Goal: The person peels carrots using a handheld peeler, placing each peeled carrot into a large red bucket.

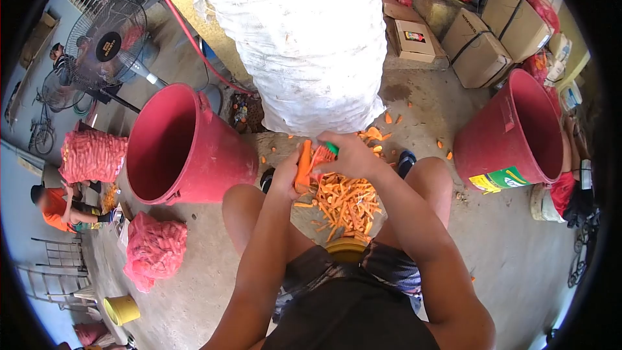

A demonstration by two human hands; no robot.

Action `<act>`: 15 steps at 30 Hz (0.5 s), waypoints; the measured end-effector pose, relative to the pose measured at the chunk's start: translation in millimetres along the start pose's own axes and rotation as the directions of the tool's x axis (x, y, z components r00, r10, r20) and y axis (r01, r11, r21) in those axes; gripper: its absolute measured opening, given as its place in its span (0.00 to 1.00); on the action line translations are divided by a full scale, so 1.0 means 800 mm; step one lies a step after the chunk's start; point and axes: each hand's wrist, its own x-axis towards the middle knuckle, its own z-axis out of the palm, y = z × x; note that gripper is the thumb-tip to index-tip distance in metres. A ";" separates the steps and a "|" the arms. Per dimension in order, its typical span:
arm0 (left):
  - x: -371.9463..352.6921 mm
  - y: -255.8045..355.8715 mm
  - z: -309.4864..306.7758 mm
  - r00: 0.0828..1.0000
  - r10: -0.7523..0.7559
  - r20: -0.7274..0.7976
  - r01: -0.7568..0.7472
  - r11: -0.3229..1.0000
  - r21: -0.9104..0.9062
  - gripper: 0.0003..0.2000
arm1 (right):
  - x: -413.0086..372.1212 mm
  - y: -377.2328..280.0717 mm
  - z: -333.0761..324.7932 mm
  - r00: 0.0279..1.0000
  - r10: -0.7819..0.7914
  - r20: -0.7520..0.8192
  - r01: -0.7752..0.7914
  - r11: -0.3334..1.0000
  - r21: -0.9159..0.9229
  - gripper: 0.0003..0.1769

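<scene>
An orange carrot (303, 167) is gripped in my left hand (285, 174), its fingers wrapped round it. Close beside it, my right hand (355, 154) is closed on a small hand tool (331, 148) with a green end and a reddish part next to the carrot. Fingers and blur hide the tool's exact kind. Below both hands, a heap of orange carrot peelings and strips (346, 204) lies on the floor between my legs. In front of me stands a large white woven sack (308, 45).
Red tubs stand at left (223, 155) and right (476, 136). A pink mesh sack of carrots (154, 246) and a yellow bucket (122, 310) are at the left. Cardboard boxes (476, 48) sit back right. A fan (107, 45) and a seated person (59, 207) are farther left.
</scene>
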 end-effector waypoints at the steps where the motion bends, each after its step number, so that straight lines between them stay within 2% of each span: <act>1: -0.001 0.001 0.000 1.000 -0.003 0.002 0.003 1.000 0.005 0.20 | 0.000 0.006 0.004 0.997 -0.073 -0.040 0.072 0.997 -0.030 0.34; 2: -0.003 0.001 -0.001 1.000 -0.013 0.017 0.011 0.997 0.081 0.20 | -0.003 0.012 0.005 0.986 -0.145 -0.076 0.141 0.988 -0.064 0.34; 3: -0.005 -0.001 -0.003 0.999 -0.025 0.031 0.020 0.988 0.154 0.21 | 0.000 0.013 -0.007 0.987 -0.141 -0.078 0.136 0.989 -0.064 0.34; 4: -0.013 0.000 0.003 0.999 -0.027 0.033 0.022 0.987 0.157 0.21 | 0.010 0.015 -0.030 0.988 0.072 -0.138 -0.087 0.991 -0.106 0.33; 5: -0.020 0.004 0.007 0.998 -0.062 0.021 0.054 0.965 0.257 0.21 | 0.016 0.016 -0.049 0.939 0.274 -0.208 -0.304 0.944 -0.130 0.33; 6: -0.026 0.008 0.012 0.996 -0.092 0.006 0.084 0.932 0.353 0.22 | 0.018 0.027 -0.057 0.939 0.270 -0.211 -0.301 0.945 -0.130 0.33; 7: -0.026 0.008 0.009 0.996 -0.086 0.008 0.078 0.932 0.353 0.22 | 0.021 0.040 -0.062 0.925 0.280 -0.258 -0.322 0.937 -0.138 0.31; 8: -0.025 0.009 0.005 0.988 -0.135 0.079 0.102 0.940 0.327 0.23 | 0.025 0.052 -0.062 0.908 0.290 -0.303 -0.344 0.928 -0.142 0.29; 9: -0.022 0.008 -0.002 0.972 -0.182 0.149 0.131 0.945 0.300 0.24 | 0.022 0.045 -0.062 0.912 0.335 -0.236 -0.379 0.909 -0.175 0.25; 10: -0.018 0.006 -0.007 0.973 -0.178 0.150 0.128 0.947 0.295 0.24 | 0.019 0.041 -0.056 0.914 0.332 -0.233 -0.376 0.909 -0.180 0.25; 12: -0.012 0.003 -0.008 0.998 -0.058 0.022 0.044 0.907 0.418 0.28 | 0.010 0.038 -0.040 0.936 0.315 -0.155 -0.350 0.864 -0.362 0.23; 13: -0.011 -0.001 -0.004 0.998 -0.061 0.025 0.045 0.908 0.416 0.28 | 0.007 0.039 -0.034 0.934 0.331 -0.133 -0.356 0.852 -0.384 0.21; 14: -0.012 -0.007 0.003 0.971 0.165 0.171 -0.188 0.974 0.126 0.29 | 0.005 0.039 -0.028 0.933 0.334 -0.138 -0.361 0.850 -0.385 0.21; 15: -0.012 -0.010 0.009 0.879 0.411 0.242 -0.369 0.908 -0.199 0.30 | 0.005 0.040 -0.025 0.936 0.332 -0.121 -0.352 0.852 -0.387 0.20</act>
